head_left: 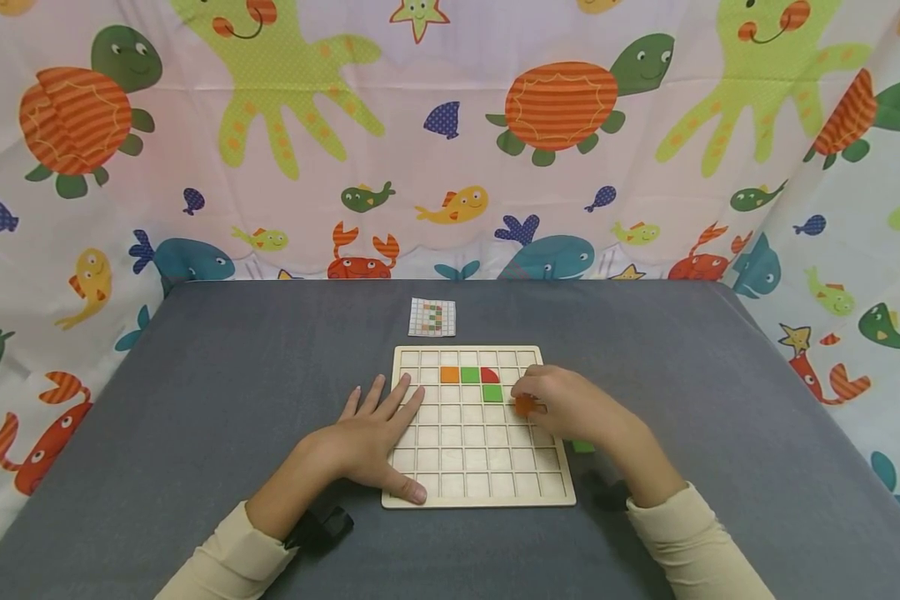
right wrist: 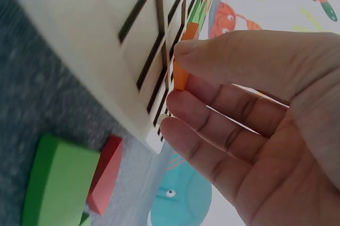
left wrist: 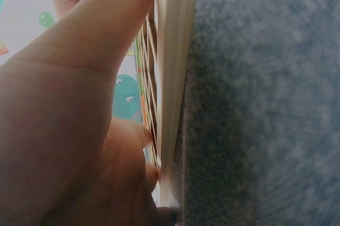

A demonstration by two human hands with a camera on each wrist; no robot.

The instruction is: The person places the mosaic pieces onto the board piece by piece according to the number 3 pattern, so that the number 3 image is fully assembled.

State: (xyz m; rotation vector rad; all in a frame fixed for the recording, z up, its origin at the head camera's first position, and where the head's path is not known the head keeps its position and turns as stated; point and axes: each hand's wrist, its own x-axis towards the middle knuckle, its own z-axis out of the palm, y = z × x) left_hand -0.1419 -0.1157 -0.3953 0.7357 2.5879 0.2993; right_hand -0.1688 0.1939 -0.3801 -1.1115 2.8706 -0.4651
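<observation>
Orange straight-edged block [right wrist: 181,78] | pinched in right hand [head_left: 572,406] | left hand [head_left: 366,442] spread on pale wooden grid board [head_left: 477,460]

The board [head_left: 477,485] has a pale wood colour with a square grid. The pinched tile [right wrist: 181,80] is orange; the laid tiles [head_left: 470,375] are orange, green and red. The tablecloth [head_left: 232,400] is grey, the sleeves [head_left: 232,548] are cream, and the white curtain [head_left: 412,100] carries colourful sea animals [head_left: 561,104].
</observation>
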